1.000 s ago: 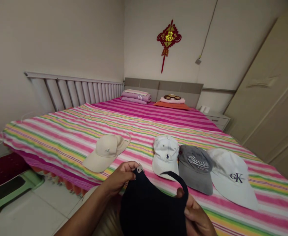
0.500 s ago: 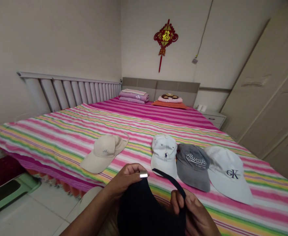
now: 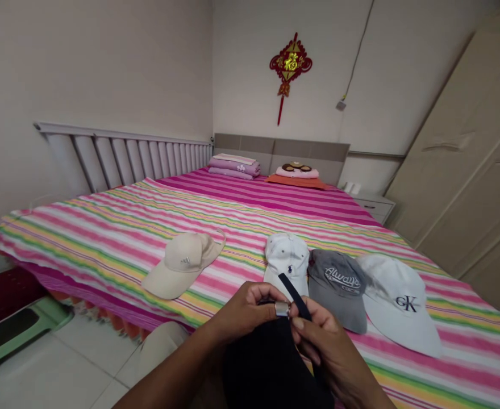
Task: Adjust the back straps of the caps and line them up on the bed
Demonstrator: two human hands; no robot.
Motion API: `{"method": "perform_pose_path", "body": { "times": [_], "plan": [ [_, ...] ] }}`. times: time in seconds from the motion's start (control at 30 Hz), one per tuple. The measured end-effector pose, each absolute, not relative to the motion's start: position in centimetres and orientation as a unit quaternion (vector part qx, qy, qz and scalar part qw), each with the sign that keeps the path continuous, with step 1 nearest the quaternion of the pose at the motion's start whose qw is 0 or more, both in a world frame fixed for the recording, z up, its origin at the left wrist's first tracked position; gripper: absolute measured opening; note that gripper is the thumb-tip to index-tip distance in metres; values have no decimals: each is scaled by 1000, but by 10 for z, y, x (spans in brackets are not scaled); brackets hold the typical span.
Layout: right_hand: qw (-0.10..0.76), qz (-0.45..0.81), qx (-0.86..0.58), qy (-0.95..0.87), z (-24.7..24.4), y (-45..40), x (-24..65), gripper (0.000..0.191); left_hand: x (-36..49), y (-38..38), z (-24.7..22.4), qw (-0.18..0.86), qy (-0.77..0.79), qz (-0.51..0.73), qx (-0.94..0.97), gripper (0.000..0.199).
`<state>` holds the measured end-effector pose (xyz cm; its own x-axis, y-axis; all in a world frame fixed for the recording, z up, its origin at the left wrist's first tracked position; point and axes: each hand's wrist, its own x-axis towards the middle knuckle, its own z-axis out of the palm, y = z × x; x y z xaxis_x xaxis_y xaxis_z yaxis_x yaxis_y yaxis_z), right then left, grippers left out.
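On the head camera I have both hands low in the frame, closed on a dark baseball cap held up over the edge of the bed. The cap's lower part runs off the bottom edge, so I can't see all of it, and it's so dark that I can't make out its seams or tell black from navy.

My left hand is curled around a metal slider on the cap's back strap, with the fingers hiding part of it. My right hand pinches the narrow strap between thumb and fingers, and the strap's free end stands up in front of a white cap with a small dark pony logo.

Four caps lie on the striped bedspread. A beige cap sits well left of my hands. The white cap is just beside a grey "Always" cap, which overlaps a white "CK" cap. A pale rounded shape at the bottom edge is cut off, and I can't tell what it is.
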<state>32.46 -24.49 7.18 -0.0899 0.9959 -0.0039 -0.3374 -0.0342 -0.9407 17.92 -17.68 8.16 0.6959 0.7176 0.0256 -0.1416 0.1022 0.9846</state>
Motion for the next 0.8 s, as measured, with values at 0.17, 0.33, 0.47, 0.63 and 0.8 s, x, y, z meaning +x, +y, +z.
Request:
{"method": "perform_pose_path", "body": {
  "times": [0.17, 0.33, 0.47, 0.63, 0.8],
  "plan": [
    [567, 577, -425, -406, 75, -239, 321, 31, 184, -173, 78, 722, 201, 334, 571, 25],
    [548, 590, -438, -399, 75, -240, 321, 34, 185, -172, 78, 694, 208, 327, 607, 24],
    [561, 613, -410, -376, 74, -241, 320, 29, 184, -175, 79, 649, 217, 332, 649, 18],
    [574, 616, -391, -371, 71, -241, 319, 24, 180, -178, 77, 550, 205, 347, 731, 25],
    [588, 592, -398, -382, 72, -242, 317, 28, 182, -178, 74, 597, 237, 374, 669, 21]
  ]
}}
